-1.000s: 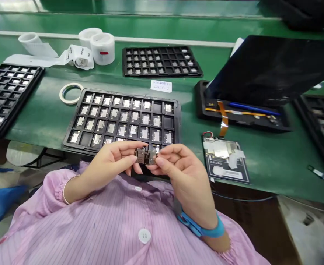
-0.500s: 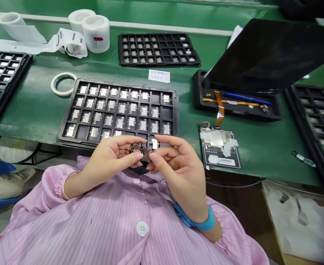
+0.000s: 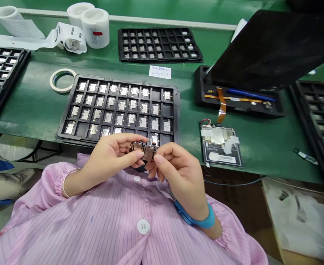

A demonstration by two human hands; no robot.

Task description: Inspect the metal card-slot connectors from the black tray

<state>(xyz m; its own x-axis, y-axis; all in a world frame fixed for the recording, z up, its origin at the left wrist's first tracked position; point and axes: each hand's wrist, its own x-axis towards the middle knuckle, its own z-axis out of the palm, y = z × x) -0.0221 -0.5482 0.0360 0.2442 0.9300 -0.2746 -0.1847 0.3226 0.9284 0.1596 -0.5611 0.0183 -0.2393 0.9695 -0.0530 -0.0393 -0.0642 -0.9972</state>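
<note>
Close to my chest, my left hand (image 3: 110, 156) is closed, thumb over fingers, on two small dark circuit boards lying side by side. The nearer circuit board (image 3: 149, 153) carries a metal plate; my left thumb tip rests on its left edge. Partly behind that thumb is the second circuit board (image 3: 136, 146). My right hand (image 3: 180, 171) pinches the right edge of the nearer board between thumb and forefinger. Just beyond both hands, a black compartment tray (image 3: 175, 121) holds rows of similar boards with silver plates; its front edge is partly hidden by my hands.
Right of the tray lies a display panel (image 3: 219, 159), joined by an orange flex cable (image 3: 222, 110) to a black box (image 3: 239, 109) with a raised dark screen. Tape (image 3: 52, 81), film rolls (image 3: 95, 29), a paper label (image 3: 160, 72) and further trays (image 3: 162, 59) surround the work area.
My right forefinger has curled down from its raised position to the board's right edge, and the right thumb has shifted slightly right. The left hand keeps its grip.
</note>
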